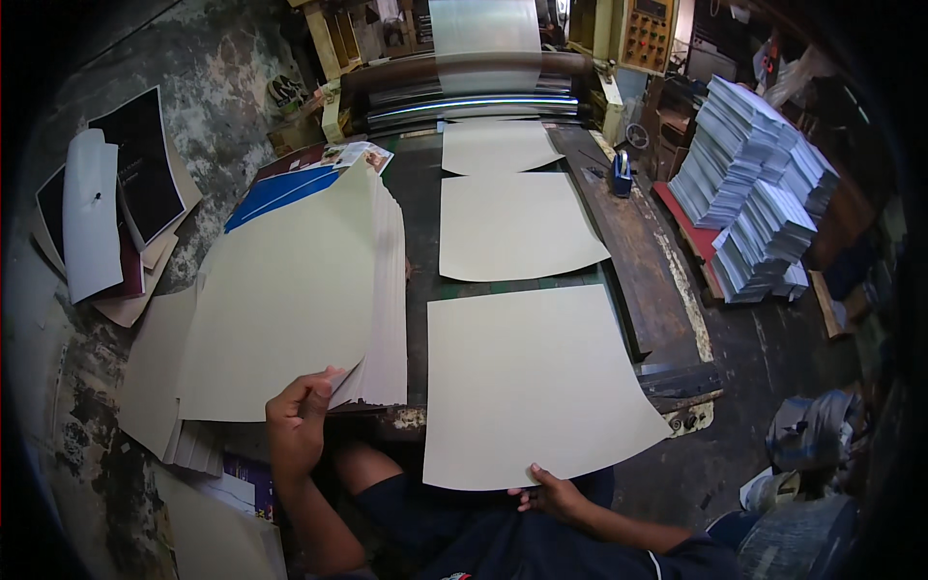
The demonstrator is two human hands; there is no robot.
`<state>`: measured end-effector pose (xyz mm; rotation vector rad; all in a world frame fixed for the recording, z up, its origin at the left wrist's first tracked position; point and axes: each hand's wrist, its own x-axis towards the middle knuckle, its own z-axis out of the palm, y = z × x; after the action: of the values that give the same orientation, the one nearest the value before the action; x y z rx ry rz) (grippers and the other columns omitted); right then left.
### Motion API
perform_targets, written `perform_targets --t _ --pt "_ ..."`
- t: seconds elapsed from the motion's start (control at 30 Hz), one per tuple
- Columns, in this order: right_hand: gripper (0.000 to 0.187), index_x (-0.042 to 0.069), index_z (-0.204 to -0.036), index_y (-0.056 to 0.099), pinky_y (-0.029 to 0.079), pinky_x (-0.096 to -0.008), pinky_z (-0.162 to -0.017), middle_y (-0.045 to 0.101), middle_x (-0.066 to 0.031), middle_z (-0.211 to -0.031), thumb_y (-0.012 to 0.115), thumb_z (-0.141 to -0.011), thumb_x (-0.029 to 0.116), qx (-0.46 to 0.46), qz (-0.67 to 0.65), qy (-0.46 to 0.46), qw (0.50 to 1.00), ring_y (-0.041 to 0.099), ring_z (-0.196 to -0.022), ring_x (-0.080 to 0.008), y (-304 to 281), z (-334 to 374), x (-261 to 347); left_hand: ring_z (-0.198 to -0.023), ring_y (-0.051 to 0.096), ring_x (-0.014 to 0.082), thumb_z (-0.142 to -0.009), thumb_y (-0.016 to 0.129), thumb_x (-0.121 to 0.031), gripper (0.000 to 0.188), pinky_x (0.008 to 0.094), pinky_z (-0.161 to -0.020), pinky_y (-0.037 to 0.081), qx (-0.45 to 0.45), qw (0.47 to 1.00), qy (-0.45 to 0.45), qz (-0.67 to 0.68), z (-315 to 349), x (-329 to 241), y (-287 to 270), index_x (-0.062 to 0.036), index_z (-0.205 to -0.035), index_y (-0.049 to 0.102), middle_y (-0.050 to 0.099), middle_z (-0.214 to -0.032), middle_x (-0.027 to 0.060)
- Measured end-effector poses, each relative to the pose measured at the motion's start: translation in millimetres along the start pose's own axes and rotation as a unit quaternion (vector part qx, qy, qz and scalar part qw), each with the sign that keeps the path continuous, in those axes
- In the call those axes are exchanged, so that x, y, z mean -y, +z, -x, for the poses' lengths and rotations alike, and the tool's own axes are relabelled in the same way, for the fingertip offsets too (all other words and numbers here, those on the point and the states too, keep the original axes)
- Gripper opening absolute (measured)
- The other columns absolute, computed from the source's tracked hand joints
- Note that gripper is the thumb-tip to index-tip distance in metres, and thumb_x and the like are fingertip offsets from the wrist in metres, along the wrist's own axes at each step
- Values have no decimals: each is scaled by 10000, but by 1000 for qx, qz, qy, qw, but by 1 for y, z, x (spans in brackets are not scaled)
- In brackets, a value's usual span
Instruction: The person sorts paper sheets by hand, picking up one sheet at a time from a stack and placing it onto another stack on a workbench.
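Note:
At the lower left, my left hand (302, 416) pinches the near right corner of the top sheet of card (280, 290). That sheet lies on a tall stack of pale card (387, 290), and its right edge is lifted. My right hand (553, 498) holds the near edge of another cream sheet (532, 377), thumb on top and fingers underneath. Beyond it on the feed table lie a second sheet (512, 227) and a third sheet (498, 145). The third reaches toward the shiny rollers (474, 108) of a machine.
A metal guide rail (619, 232) runs along the table's right side, with a small blue-and-black object (622, 174) on it. Stacks of white paper (739, 155) stand at right. Curled sheets (92, 217) lean at the left wall. A control panel (646, 34) is at the back.

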<state>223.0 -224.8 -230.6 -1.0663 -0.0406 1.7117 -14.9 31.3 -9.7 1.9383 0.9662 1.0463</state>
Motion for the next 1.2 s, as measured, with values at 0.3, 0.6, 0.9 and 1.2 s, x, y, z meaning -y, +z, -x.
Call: perform_targets --t 0.3,0.6,0.9,1.2 --pt "453 44 -1172 475 514 -398 -776 641 -146 -941 401 -1000 456 -10 -41 -69 997 587 -723 -174 -9 -52 43 -781 595 136 -942 587 -165 172 263 -709 463 -150 978 44 -141 5 -3 34 -12 -988 650 638 -800 100" --pt "487 56 -1200 409 511 -390 -752 602 -159 -954 411 -978 489 -44 -82 -166 982 567 -724 -178 0 -100 84 -973 604 190 -981 536 -289 373 332 -949 440 -307 891 -28 333 3 6 13 58 -1073 637 653 -1025 118" --pt "560 112 -1312 374 537 -424 -725 604 -129 -1115 419 -952 539 -93 -120 -170 974 580 -851 -204 41 -69 102 -1042 650 241 -964 532 -281 242 478 -1067 278 -35 976 213 -44 30 -13 35 -117 -893 695 727 -887 24" --pt "451 17 -1120 516 548 -417 -683 594 -145 -940 634 -855 362 49 -2 -261 964 604 -746 -238 35 -2 130 -1329 440 273 -799 666 -469 335 601 -1138 49 132 924 288 -215 41 -40 34 -201 -985 740 683 -1138 -18"
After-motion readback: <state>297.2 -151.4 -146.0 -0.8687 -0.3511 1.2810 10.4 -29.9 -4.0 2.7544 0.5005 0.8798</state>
